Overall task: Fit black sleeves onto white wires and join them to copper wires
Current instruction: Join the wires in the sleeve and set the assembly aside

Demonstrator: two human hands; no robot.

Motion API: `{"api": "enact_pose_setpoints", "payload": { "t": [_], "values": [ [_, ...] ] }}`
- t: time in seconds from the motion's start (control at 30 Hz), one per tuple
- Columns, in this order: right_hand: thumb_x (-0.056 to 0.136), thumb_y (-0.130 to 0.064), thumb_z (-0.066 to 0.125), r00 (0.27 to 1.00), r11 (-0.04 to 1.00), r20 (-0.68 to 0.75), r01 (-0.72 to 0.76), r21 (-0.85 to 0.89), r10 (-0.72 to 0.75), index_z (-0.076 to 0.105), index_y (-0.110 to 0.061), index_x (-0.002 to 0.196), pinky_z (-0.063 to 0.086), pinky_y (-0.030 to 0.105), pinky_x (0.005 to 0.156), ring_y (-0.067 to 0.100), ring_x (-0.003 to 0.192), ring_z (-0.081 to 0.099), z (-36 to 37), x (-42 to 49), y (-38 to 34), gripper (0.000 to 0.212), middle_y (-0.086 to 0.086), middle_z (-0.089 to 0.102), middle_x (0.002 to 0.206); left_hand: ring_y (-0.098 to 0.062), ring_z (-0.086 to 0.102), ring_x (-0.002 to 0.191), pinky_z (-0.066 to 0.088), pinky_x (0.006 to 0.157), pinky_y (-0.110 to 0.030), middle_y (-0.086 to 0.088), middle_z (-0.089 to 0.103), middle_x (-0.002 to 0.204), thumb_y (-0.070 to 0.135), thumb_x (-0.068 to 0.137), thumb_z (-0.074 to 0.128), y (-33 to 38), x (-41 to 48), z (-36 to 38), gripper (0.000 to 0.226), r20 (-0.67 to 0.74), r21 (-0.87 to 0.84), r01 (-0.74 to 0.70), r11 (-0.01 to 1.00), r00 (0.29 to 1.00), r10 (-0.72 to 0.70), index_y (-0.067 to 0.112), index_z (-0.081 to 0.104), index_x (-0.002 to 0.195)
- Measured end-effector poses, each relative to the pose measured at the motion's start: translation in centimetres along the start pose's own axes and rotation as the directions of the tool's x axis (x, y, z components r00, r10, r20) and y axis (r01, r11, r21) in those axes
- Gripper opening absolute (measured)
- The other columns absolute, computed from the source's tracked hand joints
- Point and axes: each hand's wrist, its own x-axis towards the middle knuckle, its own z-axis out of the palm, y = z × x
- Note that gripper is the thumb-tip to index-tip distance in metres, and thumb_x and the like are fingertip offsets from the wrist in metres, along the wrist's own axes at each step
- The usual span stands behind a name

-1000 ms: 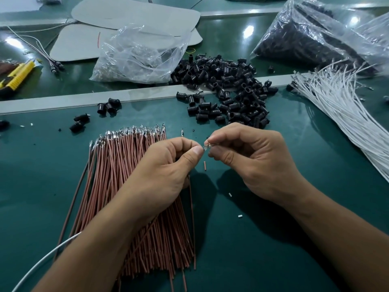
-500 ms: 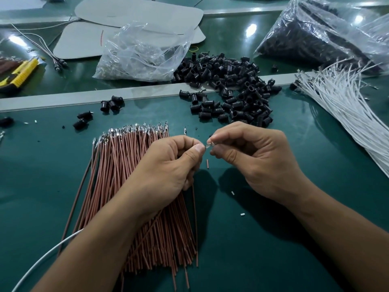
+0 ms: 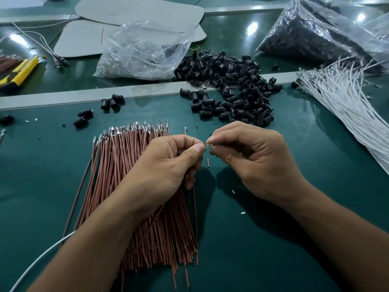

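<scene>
On the green table (image 3: 273, 260) most of the work looked undone. The white wires (image 3: 345, 102) lay in a broad loose sheaf at the right. The copper wires (image 3: 130, 165) lay in a tight fan under the left forearm, and the sleeves (image 3: 237, 89) sat in a heap beyond the hands, apart from both.

1 join seemed in hand. The left hand (image 3: 166, 165), fingers curled, pinched 1 strand (image 3: 194, 207) near its tip. The right hand (image 3: 259, 161), curled likewise, pinched the terminal (image 3: 207, 146) just beside the left thumb. Whether a sleeve was on, I could not tell.

The table was smooth and glossy, the white wires thin and limp. The copper wires were matt and straight, tipped with bright crimped metal. The sleeves were stubby tubes of dull black plastic.
</scene>
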Motion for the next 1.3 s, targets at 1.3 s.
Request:
{"api": "enact_pose_setpoints", "payload": {
  "t": [1.3],
  "values": [
    [0.091, -0.010, 0.069, 0.976, 0.956, 0.022, -0.215, 0.200, 0.215, 0.072, -0.014, 0.101, 0.059, 0.034, 0.074, 0.018, 0.076, 0.069, 0.15, -0.33, 0.17, 0.012, 0.006, 0.072, 0.087, 0.001, 0.050, 0.044, 0.038, 0.046, -0.006, -0.004, 0.068, 0.064, 0.009, 0.090, 0.067, 0.54, -0.37, -0.12, 0.012, -0.053, 0.023, -0.004, 1.000, 0.999, 0.005, 0.005, 0.075, 0.081]
  ]
}}
